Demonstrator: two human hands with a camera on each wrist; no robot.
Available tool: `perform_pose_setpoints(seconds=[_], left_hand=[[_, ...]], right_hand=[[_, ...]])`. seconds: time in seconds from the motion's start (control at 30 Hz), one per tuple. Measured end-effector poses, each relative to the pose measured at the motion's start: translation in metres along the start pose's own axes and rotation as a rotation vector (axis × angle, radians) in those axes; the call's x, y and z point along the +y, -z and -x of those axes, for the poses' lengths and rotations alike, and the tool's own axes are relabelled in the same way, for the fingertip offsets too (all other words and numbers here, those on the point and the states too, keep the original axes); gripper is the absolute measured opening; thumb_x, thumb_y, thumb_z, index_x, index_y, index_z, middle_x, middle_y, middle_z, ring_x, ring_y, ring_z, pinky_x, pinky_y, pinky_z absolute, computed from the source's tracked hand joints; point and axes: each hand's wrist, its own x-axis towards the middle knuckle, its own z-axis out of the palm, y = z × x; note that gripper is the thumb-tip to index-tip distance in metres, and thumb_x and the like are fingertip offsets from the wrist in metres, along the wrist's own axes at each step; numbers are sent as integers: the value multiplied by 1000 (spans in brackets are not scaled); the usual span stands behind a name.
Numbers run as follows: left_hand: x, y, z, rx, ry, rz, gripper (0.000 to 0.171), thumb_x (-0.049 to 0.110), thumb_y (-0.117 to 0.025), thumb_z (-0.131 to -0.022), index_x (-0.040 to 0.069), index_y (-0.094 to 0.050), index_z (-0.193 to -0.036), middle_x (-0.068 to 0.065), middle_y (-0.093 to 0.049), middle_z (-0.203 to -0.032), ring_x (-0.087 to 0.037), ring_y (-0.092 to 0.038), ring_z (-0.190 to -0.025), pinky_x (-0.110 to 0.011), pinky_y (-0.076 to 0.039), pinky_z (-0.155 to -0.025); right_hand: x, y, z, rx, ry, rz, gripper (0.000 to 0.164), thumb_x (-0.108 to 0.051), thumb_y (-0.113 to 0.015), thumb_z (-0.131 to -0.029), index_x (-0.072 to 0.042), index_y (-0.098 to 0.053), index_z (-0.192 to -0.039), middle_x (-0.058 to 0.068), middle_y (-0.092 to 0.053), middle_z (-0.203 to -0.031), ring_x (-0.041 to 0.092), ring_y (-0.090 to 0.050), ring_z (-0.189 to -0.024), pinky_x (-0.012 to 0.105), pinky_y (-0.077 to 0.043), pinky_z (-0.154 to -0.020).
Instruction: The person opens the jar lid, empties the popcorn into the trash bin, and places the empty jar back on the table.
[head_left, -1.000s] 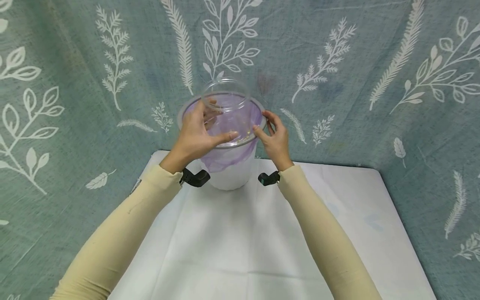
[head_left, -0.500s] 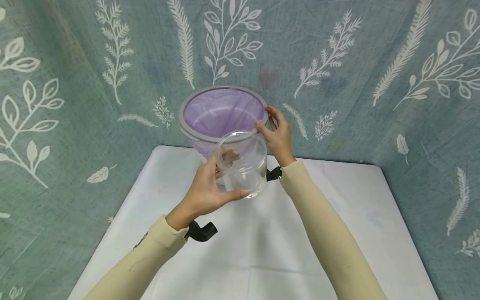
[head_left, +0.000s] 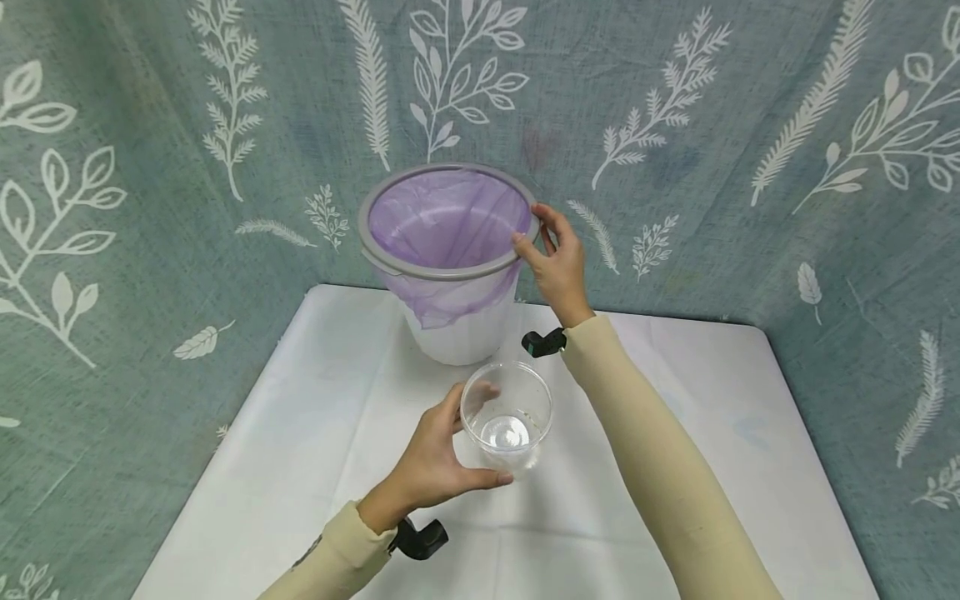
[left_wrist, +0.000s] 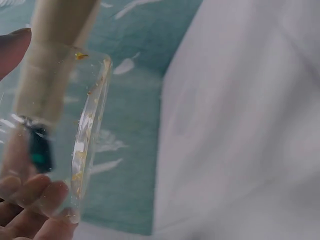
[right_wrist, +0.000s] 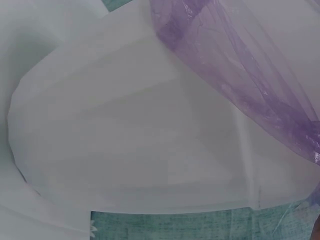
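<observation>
My left hand (head_left: 427, 471) holds a clear round plastic container (head_left: 517, 437) in front of the bin, thumb on the near side and fingers behind. Its open mouth faces up toward the head camera. Small yellowish bits cling to the container (left_wrist: 89, 135) around its base edge in the left wrist view. A white trash bin (head_left: 468, 333), lined with a purple bag (head_left: 442, 221), stands behind. Thumb and fingers of my right hand (head_left: 560, 271) pinch the right side of its grey rim (head_left: 442, 273). The bag's edge hangs down outside the bin.
A white cloth (head_left: 645, 467) covers the table under the bin. Close behind the table hangs a green-grey curtain (head_left: 300, 108) with white leaf prints, which also runs along both sides.
The container was over the bin's mouth a second ago. My left hand has brought it down and toward me, turning its mouth up. My right hand has stayed at the rim.
</observation>
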Motion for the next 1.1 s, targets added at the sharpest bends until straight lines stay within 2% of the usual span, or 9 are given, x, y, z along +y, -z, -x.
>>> perform_pose_setpoints(seconds=[0.27, 0.43, 0.6, 0.73, 0.93, 1.1], left_hand=[[-26, -28, 27, -67, 112, 86, 103, 17, -104, -62, 5, -47, -148, -6, -62, -141, -36, -63, -128, -54, -52, -106], [-47, -43, 39, -79, 169, 108, 103, 13, -103, -61, 6, -47, -147, -3, -63, -141, -39, -61, -130, -59, -47, -110], [-67, -54, 48, -87, 238, 109, 106, 14, -103, -60, 7, -46, -148, -8, -61, -146, -36, -58, -134, -58, -44, -114], [-80, -59, 53, -85, 287, 82, 107, 13, -104, -59, 9, -45, -149, -13, -58, -149, -32, -56, -137, -57, -41, -116], [-94, -65, 57, -58, 300, 66, 107, 14, -104, -58, 8, -47, -148, -14, -59, -149, -34, -55, -138, -62, -36, -118], [-100, -68, 59, -55, 308, 49, 109, 15, -105, -56, 7, -47, -148, -13, -59, -149, -34, -54, -140, -62, -33, -119]], right_hand=[[0, 0, -1, -1, 4, -5, 55, -8, -74, -98, 5, -51, -147, 17, -52, -152, 19, -45, -145, 24, -33, -120], [0, -1, -2, -4, -9, -14, 56, -4, -73, -98, 8, -49, -148, 22, -49, -154, 24, -43, -147, 28, -32, -122], [1, -2, -2, -11, -24, -22, 58, -1, -72, -98, 12, -47, -148, 27, -47, -155, 30, -40, -148, 34, -30, -125], [2, -2, -1, -3, -18, -9, 56, -2, -73, -98, 9, -48, -148, 24, -49, -154, 27, -42, -147, 31, -31, -123], [3, -1, 0, 13, 6, -3, 54, -7, -75, -98, 5, -53, -146, 17, -54, -151, 18, -46, -143, 25, -34, -120], [2, -1, -1, 7, -3, -12, 56, -5, -74, -98, 8, -50, -147, 21, -51, -153, 22, -44, -146, 27, -32, -122]])
